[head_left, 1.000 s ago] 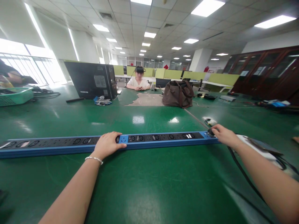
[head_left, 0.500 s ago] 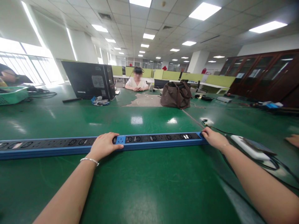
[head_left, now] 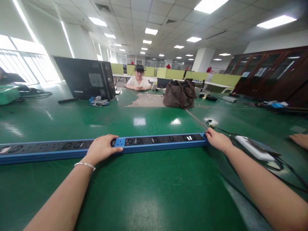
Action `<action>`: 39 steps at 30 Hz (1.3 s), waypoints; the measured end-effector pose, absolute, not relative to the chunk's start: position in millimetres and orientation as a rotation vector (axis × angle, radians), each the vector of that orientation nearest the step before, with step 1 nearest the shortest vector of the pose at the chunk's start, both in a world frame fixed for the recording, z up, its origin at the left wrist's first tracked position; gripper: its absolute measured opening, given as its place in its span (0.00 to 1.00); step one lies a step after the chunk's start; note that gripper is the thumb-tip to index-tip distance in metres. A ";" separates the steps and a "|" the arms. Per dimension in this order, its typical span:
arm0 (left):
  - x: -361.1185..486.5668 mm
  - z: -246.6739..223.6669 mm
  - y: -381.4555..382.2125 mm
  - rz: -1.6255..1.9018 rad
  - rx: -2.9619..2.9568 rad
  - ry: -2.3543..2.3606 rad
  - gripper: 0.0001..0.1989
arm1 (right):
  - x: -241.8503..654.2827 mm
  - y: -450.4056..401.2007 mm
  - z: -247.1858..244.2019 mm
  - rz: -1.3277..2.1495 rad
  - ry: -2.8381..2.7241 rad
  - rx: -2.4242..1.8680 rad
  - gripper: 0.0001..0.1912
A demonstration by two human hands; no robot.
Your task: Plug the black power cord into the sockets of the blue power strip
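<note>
A long blue power strip (head_left: 144,147) with a black face and several sockets lies across the green table (head_left: 144,183), running out of view at the left. My left hand (head_left: 102,148) is closed over its middle, thumb on the near side beside a blue socket (head_left: 120,142). At the strip's right end, the fingers of my right hand (head_left: 218,139) are wrapped round the end piece, where a black part shows. A dark cable (head_left: 232,162) runs below my right wrist; whether it joins the strip is hidden.
A white box-shaped device (head_left: 252,149) with cables lies to the right, near another person's hand (head_left: 299,140). Farther back are a brown bag (head_left: 179,94), gloves (head_left: 98,101), a black computer case (head_left: 86,78) and a green basket (head_left: 8,94). Across the table sits a person (head_left: 139,80).
The whole view has shifted slightly, so things appear a little farther left and higher. Both hands keep their places on the power strip.
</note>
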State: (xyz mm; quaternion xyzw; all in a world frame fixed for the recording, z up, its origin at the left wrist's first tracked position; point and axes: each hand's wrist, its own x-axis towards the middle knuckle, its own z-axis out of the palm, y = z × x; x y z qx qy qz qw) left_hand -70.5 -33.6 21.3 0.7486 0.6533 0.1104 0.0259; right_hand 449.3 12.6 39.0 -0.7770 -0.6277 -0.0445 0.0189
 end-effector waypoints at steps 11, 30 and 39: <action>-72.2 18.7 -32.3 0.341 2.327 2.018 0.36 | 448.8 11.3 34.8 -0.142 -1.886 -2.407 0.20; -71.9 19.1 -34.3 0.353 2.340 1.996 0.34 | 441.7 5.9 35.3 -0.172 -1.843 -2.421 0.21; -71.1 20.3 -35.1 0.367 2.328 2.000 0.34 | 460.6 7.8 42.6 -0.074 -1.657 -2.281 0.19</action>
